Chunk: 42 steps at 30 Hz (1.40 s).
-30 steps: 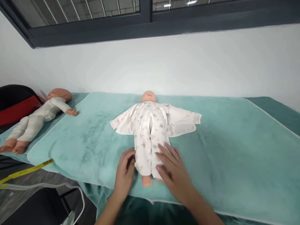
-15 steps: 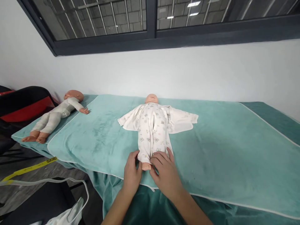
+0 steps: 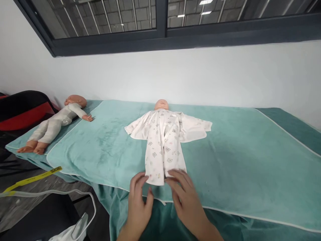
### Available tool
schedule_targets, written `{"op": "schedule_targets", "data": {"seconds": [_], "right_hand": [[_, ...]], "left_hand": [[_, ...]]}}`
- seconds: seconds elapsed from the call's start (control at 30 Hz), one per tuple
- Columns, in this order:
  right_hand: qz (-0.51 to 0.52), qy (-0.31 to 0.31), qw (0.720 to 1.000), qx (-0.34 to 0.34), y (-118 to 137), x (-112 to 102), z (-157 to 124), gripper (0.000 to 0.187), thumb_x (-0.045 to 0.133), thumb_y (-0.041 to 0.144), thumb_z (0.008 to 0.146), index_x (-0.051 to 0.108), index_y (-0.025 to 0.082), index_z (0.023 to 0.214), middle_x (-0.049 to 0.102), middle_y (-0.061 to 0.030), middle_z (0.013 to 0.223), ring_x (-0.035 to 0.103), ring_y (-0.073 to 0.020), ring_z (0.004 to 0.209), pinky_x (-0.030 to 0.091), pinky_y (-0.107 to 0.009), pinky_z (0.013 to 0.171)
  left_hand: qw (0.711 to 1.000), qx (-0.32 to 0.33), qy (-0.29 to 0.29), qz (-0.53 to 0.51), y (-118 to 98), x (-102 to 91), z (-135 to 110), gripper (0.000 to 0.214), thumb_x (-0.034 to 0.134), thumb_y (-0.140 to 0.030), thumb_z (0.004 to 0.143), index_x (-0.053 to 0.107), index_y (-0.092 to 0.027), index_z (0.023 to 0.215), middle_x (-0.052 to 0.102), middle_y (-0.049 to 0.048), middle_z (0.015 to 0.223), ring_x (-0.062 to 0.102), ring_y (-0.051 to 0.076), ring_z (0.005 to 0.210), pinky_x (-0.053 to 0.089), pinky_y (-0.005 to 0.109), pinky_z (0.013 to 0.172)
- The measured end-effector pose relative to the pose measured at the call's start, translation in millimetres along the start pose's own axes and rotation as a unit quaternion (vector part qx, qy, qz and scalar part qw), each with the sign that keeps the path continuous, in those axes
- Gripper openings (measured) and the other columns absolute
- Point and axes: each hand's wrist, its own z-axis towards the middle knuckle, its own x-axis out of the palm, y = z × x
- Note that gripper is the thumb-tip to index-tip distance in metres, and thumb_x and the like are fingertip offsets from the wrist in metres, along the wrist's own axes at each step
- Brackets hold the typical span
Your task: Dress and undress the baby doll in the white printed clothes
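A baby doll [image 3: 162, 104] lies on its back with its head toward the wall. White printed baby clothes [image 3: 163, 134] are spread over its body, sleeves out to both sides, and the two trouser legs hide its feet. By the hem of the left trouser leg is my left hand [image 3: 140, 201], its thumb apart from its bent fingers and nothing in it. My right hand [image 3: 187, 199] reaches over the hem of the right trouser leg. Its fingertips touch or nearly touch the cloth, with the thumb held away.
Another doll [image 3: 56, 122] in a pale suit lies at the far left of the green-covered table [image 3: 238, 160]. Black and red chairs [image 3: 27, 110] stand at the left. Below are a yellow strap [image 3: 35, 179] and a pale tube [image 3: 62, 192]. A window [image 3: 160, 33] is above.
Both hands have drawn back toward me and loosened from the doll's foot. The left trouser leg has come down over that foot, and its hem now lies flat.
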Motion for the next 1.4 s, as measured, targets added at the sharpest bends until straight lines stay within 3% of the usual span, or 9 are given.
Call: {"op": "schedule_targets", "data": {"seconds": [0.13,0.23,0.4,0.53,0.67,0.87,1.03,1.2,1.4], "right_hand": [[-0.043,-0.068,0.992,0.098,-22,2,-12,0.047,0.037,0.006,0.088,0.052,0.024,0.129,0.056,-0.0106,0.127,0.053,-0.0246,0.12,0.05,-0.046,0.096],[-0.05,-0.077,0.988,0.121,-30,3,-9,0.03,0.045,0.013,0.091,0.058,0.023,0.116,0.063,-0.0089,0.111,0.06,-0.0245,0.106,0.052,-0.044,0.089],[0.04,-0.061,0.991,0.108,-21,-8,0,0.017,0.045,0.017,0.094,0.06,0.022,0.102,0.064,-0.0059,0.098,0.063,-0.0177,0.091,0.053,-0.03,0.078],[0.081,-0.047,0.989,0.111,-4,-14,-3,0.017,0.045,0.017,0.094,0.058,0.023,0.102,0.062,-0.0046,0.101,0.063,-0.0153,0.092,0.053,-0.026,0.077],[0.1,-0.055,0.985,0.126,3,-14,-6,0.015,0.046,0.019,0.094,0.059,0.024,0.098,0.062,-0.0042,0.098,0.063,-0.0153,0.089,0.053,-0.025,0.075],[0.153,-0.083,0.974,0.146,3,-12,-7,0.012,0.047,0.021,0.094,0.058,0.023,0.095,0.062,-0.0036,0.093,0.064,-0.0149,0.084,0.054,-0.024,0.072],[0.133,-0.075,0.98,0.131,10,-13,-3,0.014,0.046,0.016,0.092,0.058,0.024,0.094,0.061,-0.0031,0.093,0.062,-0.015,0.086,0.053,-0.024,0.072],[0.117,-0.052,0.985,0.112,6,-9,-7,0.015,0.046,0.013,0.089,0.057,0.023,0.092,0.059,-0.0034,0.09,0.061,-0.0148,0.082,0.052,-0.024,0.068],[0.084,-0.054,0.989,0.111,-3,-5,-17,0.015,0.045,0.014,0.091,0.057,0.023,0.094,0.06,-0.0045,0.091,0.063,-0.0156,0.082,0.054,-0.026,0.07]], "left_hand": [[0.993,0.108,0.042,0.039,-13,8.3,8,0.039,0.056,-0.018,0.088,0.052,-0.023,0.127,0.053,0.0125,0.132,0.049,0.027,0.128,0.05,0.047,0.102],[0.978,0.165,0.097,0.082,-21,19.0,21,0.039,0.06,-0.02,0.088,0.052,-0.021,0.125,0.059,0.0109,0.127,0.048,0.029,0.129,0.044,0.054,0.107],[0.974,0.157,0.118,0.115,-32,30.0,39,0.038,0.064,-0.029,0.086,0.053,-0.019,0.122,0.063,0.0106,0.116,0.056,0.029,0.117,0.037,0.065,0.108],[0.974,0.124,0.14,0.125,-43,34.3,40,0.057,0.072,-0.025,0.078,0.049,-0.018,0.13,0.061,0.0111,0.114,0.058,0.03,0.111,0.033,0.069,0.109],[0.977,0.118,0.126,0.124,-45,41.3,37,0.062,0.073,-0.019,0.074,0.048,-0.018,0.131,0.061,0.01,0.109,0.06,0.03,0.106,0.033,0.069,0.109],[0.978,0.191,0.046,0.074,-31,47.5,31,0.047,0.064,-0.032,0.085,0.048,-0.017,0.128,0.063,0.0117,0.105,0.063,0.027,0.105,0.041,0.063,0.108],[0.98,0.19,0.017,0.053,-27,46.8,28,0.038,0.057,-0.033,0.089,0.052,-0.016,0.123,0.061,0.011,0.104,0.061,0.025,0.107,0.045,0.058,0.108],[0.985,0.174,-0.009,0.01,-30,39.3,23,0.019,0.057,-0.016,0.086,0.057,-0.019,0.105,0.061,0.006,0.094,0.063,0.02,0.094,0.045,0.055,0.107],[0.97,0.237,0.015,-0.042,-34,28.9,9,0.025,0.052,0.0,0.082,0.058,-0.018,0.099,0.063,0.0029,0.083,0.06,0.016,0.085,0.05,0.049,0.103]]}}
